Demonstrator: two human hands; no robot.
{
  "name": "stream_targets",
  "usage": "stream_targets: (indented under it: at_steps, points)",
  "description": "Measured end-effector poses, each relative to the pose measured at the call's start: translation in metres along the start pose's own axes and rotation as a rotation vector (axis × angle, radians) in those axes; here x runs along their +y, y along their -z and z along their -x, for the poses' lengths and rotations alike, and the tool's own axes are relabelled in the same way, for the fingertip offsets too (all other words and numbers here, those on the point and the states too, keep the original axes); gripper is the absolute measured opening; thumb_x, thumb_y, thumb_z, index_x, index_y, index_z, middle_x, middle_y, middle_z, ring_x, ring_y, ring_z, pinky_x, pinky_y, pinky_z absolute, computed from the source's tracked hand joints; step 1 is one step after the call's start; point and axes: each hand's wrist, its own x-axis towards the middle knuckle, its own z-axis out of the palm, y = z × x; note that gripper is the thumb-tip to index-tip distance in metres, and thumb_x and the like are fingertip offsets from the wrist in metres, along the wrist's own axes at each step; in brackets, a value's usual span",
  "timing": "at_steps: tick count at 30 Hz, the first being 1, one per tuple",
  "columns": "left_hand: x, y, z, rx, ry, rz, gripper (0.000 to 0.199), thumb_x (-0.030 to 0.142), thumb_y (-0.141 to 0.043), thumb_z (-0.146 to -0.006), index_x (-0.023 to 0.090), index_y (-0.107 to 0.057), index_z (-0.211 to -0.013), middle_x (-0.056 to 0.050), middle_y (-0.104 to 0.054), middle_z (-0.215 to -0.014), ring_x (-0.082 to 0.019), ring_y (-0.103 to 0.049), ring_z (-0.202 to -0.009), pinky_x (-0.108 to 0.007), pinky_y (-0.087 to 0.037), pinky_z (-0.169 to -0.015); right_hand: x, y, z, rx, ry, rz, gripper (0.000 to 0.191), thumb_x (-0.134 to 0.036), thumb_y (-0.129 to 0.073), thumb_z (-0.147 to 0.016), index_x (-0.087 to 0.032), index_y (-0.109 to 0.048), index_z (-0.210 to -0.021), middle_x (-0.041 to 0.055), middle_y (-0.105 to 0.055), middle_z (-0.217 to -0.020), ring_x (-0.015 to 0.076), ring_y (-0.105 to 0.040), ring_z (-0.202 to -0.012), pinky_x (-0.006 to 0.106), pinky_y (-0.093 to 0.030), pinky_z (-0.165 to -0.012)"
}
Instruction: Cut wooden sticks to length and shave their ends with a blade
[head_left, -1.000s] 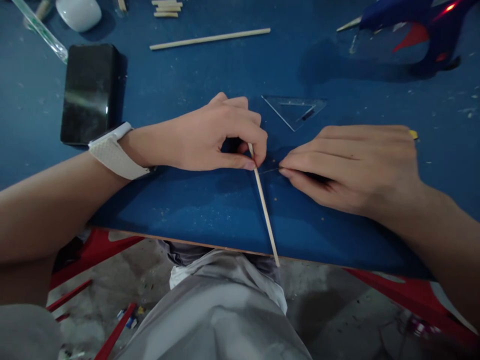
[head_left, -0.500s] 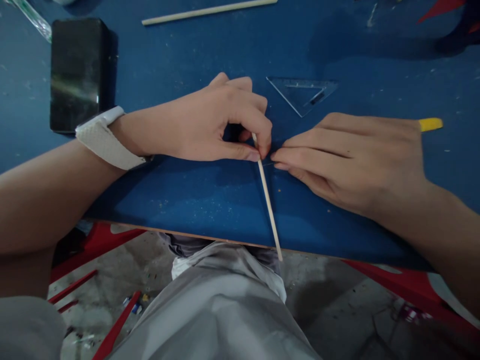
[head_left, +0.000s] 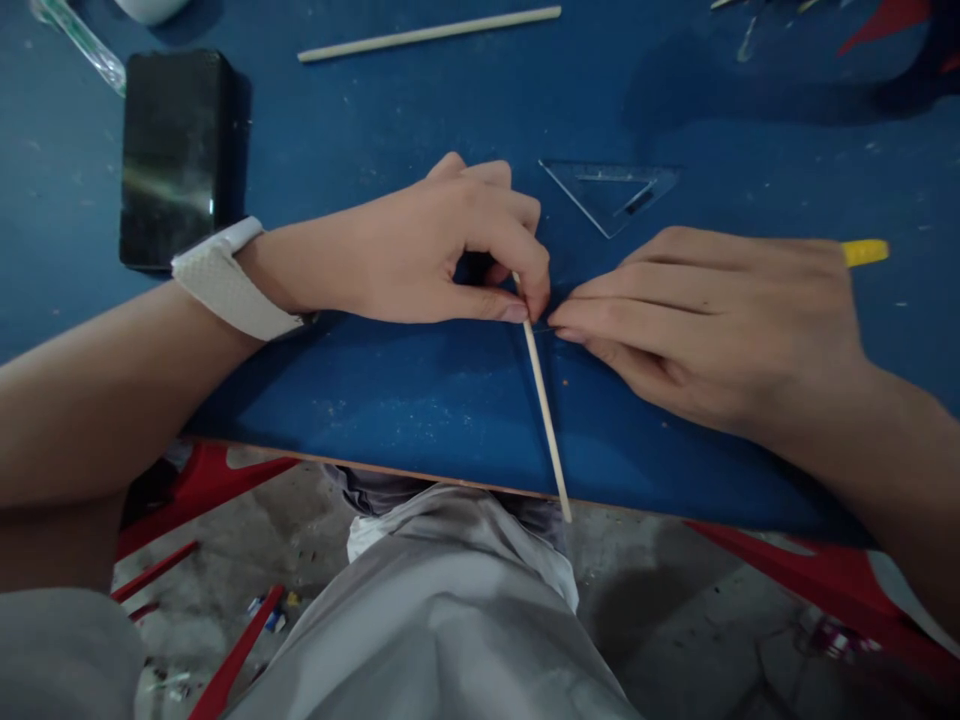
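Note:
A thin pale wooden stick [head_left: 547, 415] slants down across the table, its lower end jutting past the front edge. My left hand [head_left: 480, 245] pinches it near its upper end between thumb and index finger. My right hand [head_left: 720, 320] is closed beside it, fingertips just right of the pinch. A fine line shows between those fingertips and the stick. From the back of the right hand sticks out the yellow end [head_left: 866, 252] of a slim tool; the hand hides the rest, so its kind is unclear. Beyond the hands lies a clear set square [head_left: 577, 190].
A second pale stick [head_left: 431, 35] lies at the far side of the blue table [head_left: 360, 390]. A black box [head_left: 176, 160] stands left, near my wristband [head_left: 232, 285]. A white rounded object [head_left: 150, 8] sits at the top left. Red chair parts [head_left: 206, 490] show below the table edge.
The whole view has shifted slightly, so the table objects appear a little lower and further right. Both hands keep the same hold, with the stick almost unmoved between them.

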Motion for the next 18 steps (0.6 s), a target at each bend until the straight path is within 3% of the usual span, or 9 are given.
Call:
stream_targets:
  at_steps: [6,13,18]
  points:
    - [0.0019,0.0011,0.0004,-0.015,0.007,0.004,0.036,0.063,-0.077,-0.122,0.037,-0.099,-0.109,-0.008,-0.086,-0.108,-0.035,-0.077,-0.129,-0.052,-0.06,-0.119,0.0001,-0.0001,-0.0036,0.056,0.041,-0.003,0.012,-0.017,-0.081,-0.127,-0.024,-0.083,-0.136,-0.0068,-0.094,-0.116,0.0213,-0.083,-0.1,0.041,-0.061,-0.071]
    - [0.0026,0.0012,0.0001,-0.016,-0.009,-0.087,0.038,0.06,-0.073,-0.125,0.036,-0.098,-0.111,-0.006,-0.084,-0.108,-0.034,-0.075,-0.13,-0.059,-0.05,-0.132,-0.0002,-0.0033,-0.0025,0.059,0.011,-0.017,0.012,-0.018,-0.081,-0.126,-0.026,-0.088,-0.132,-0.0081,-0.095,-0.114,0.0193,-0.084,-0.099,0.038,-0.059,-0.073]
    - [0.0014,0.0009,0.0014,-0.022,-0.013,-0.082,0.035,0.06,-0.073,-0.124,0.039,-0.097,-0.111,-0.006,-0.085,-0.109,-0.034,-0.077,-0.132,-0.053,-0.057,-0.125,0.0002,-0.0042,-0.002,0.06,0.031,0.007,0.014,-0.021,-0.08,-0.127,-0.028,-0.091,-0.133,-0.0069,-0.095,-0.117,0.0203,-0.082,-0.1,0.038,-0.059,-0.074]
